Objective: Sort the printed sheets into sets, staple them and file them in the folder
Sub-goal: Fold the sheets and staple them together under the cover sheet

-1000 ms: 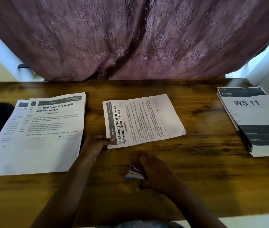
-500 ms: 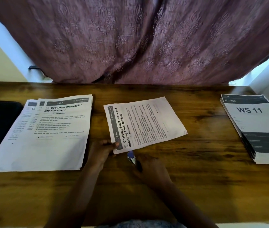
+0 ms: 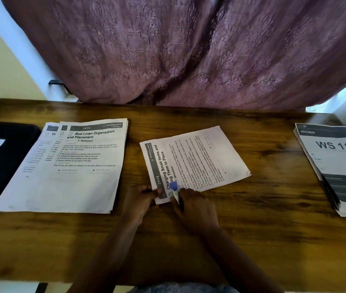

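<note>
Stapler [image 3: 175,192] pointing away over sheet [image 3: 197,159] corner, right hand [image 3: 195,205] gripping, left hand [image 3: 141,199] pinning

We see one wide-angle head view, looking forward and steeply down onto the tabletop [image 3: 263,218], close above it, curtain [image 3: 189,49] behind.

sheet pile [image 3: 70,166] left | set [image 3: 195,159] centre | stack [image 3: 337,166] right

A mauve curtain [image 3: 189,49] with an embossed floral pattern hung across the top of the frame behind a dark-grained wooden table [image 3: 252,229], while pale walls [image 3: 9,66] showed at upper left and daylight [image 3: 341,96] glowed at the curtain's right edge.
</note>
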`<state>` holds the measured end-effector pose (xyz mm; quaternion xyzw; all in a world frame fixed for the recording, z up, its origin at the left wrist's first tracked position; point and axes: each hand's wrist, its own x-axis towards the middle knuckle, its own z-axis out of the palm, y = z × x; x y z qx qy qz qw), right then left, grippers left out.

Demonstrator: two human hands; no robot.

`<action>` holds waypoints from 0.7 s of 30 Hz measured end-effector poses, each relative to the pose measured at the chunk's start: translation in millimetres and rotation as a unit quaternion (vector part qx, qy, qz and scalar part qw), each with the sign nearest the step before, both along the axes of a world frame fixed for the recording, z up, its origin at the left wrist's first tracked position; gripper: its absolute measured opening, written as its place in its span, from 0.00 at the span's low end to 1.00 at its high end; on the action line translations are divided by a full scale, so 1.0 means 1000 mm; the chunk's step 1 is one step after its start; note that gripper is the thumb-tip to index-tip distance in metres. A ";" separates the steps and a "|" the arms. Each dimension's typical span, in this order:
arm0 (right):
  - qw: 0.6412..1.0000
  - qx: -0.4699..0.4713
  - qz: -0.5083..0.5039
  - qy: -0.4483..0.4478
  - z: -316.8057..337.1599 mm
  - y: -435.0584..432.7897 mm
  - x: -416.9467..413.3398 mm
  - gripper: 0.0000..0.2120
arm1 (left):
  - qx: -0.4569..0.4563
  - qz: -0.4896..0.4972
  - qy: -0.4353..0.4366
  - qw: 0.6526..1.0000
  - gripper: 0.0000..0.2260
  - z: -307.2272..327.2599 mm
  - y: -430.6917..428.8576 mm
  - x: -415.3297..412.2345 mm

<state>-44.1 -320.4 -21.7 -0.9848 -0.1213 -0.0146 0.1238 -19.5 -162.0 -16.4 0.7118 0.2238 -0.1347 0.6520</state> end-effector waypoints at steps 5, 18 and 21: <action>0.986 0.087 -0.087 -0.112 0.011 0.007 0.010 0.18 | -0.013 -0.009 0.015 1.000 0.06 0.001 0.000 0.002; 0.998 0.036 -0.040 0.038 -0.008 0.034 0.072 0.41 | 0.025 -0.029 0.045 0.998 0.03 0.000 -0.001 0.012; 0.997 0.020 -0.039 0.060 -0.012 0.036 0.075 0.44 | 0.037 -0.035 0.052 0.997 0.04 -0.003 0.000 0.014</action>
